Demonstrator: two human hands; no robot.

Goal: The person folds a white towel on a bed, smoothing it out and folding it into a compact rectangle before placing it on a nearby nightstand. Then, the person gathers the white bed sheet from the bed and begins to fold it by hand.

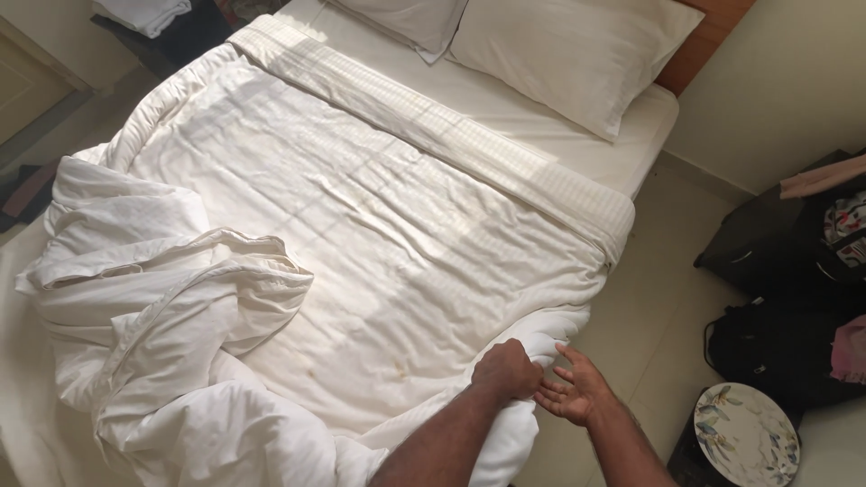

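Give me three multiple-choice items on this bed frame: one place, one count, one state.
1. Where does the patterned plate sit?
A. on the pillows
B. on the floor, right of the bed
C. on the duvet

2. How many pillows show at the head of the bed?
A. two
B. four
C. none

3. How is the left hand?
A. open and flat
B. out of view
C. closed on the white duvet at its corner

Answers: 1 B, the plate lies low right beside the dark bags. 2 A, two white pillows lie side by side. 3 C, its fist bunches the fabric, while the right hand is open beside it.
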